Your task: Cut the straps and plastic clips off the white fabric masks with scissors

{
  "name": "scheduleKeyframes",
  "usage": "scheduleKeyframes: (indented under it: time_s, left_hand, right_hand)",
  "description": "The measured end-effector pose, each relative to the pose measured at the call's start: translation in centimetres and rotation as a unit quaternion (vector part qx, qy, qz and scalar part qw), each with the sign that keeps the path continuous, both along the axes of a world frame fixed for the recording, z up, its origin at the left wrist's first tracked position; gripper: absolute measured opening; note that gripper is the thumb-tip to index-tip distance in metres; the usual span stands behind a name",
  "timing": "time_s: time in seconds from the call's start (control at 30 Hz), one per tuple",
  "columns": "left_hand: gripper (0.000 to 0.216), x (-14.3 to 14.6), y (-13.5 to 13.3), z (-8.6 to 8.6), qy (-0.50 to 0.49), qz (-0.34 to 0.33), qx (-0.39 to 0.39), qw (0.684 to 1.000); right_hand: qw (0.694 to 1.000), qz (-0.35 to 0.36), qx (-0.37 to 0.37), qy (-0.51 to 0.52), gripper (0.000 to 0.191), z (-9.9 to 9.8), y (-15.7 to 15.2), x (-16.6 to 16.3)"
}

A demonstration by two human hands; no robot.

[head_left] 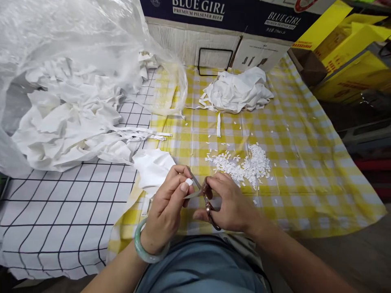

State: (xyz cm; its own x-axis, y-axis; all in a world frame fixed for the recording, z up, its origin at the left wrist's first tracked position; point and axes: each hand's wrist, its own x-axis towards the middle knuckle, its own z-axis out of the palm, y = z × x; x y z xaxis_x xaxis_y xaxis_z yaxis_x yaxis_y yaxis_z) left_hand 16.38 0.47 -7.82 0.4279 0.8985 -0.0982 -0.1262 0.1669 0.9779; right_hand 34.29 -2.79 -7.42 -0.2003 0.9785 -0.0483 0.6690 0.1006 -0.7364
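My left hand (171,199), with a green bangle at the wrist, pinches the small white end of a strap (189,182) between thumb and fingers. In my right hand (230,201) is a pair of scissors (209,207), my thumb and fingers at the copper-coloured handles. The blades are spread apart close to my left fingertips, near the strap end. A white cloth piece (153,167) lies beside and partly behind my left hand; whether the pinched strap belongs to it is hidden. Just beyond my right hand is a heap of tiny white clippings (256,165).
At the left, a clear plastic bag (91,24) holds many white cloth pieces (61,126) with straps trailing out. Another white cloth pile (240,89) lies at the back, before a beer carton (192,40) and black wire frame (199,61). Yellow boxes (351,73) stand right.
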Motion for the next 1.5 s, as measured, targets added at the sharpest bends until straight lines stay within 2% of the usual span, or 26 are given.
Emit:
scheduleKeyframes:
  time_s: [0.37,0.73,1.07,1.33,1.43,1.5]
  left_hand:
    - [0.03,-0.4,0.0,-0.4,0.021,-0.041,0.024,0.999]
    - [0.031,-0.3,0.2,-0.2,0.061,-0.052,0.098,0.992]
    - [0.029,0.1,0.1,-0.5,0.056,-0.054,0.121,0.99]
    - [0.03,2.5,0.8,-0.8,0.084,-0.112,0.145,0.979]
    - [0.033,3.7,1.2,-1.2,0.097,-0.141,0.128,0.977]
    - [0.034,4.2,1.3,-1.4,0.102,-0.147,0.113,0.977]
  right_hand:
    - [1.0,0.012,0.014,0.006,0.041,-0.1,0.3,-0.1]
    - [1.0,0.004,0.012,0.015,0.04,-0.2,0.2,-0.1]
    - [1.0,-0.011,0.025,0.012,0.043,-0.9,-0.4,0.2]
    - [0.996,-0.085,0.031,-0.004,0.048,-2.4,-2.4,2.2]
    - [0.989,-0.146,-0.029,0.013,0.053,-2.9,-3.3,2.8]
    - [0.975,-0.194,-0.08,0.068,0.053,-3.0,-3.7,3.3]
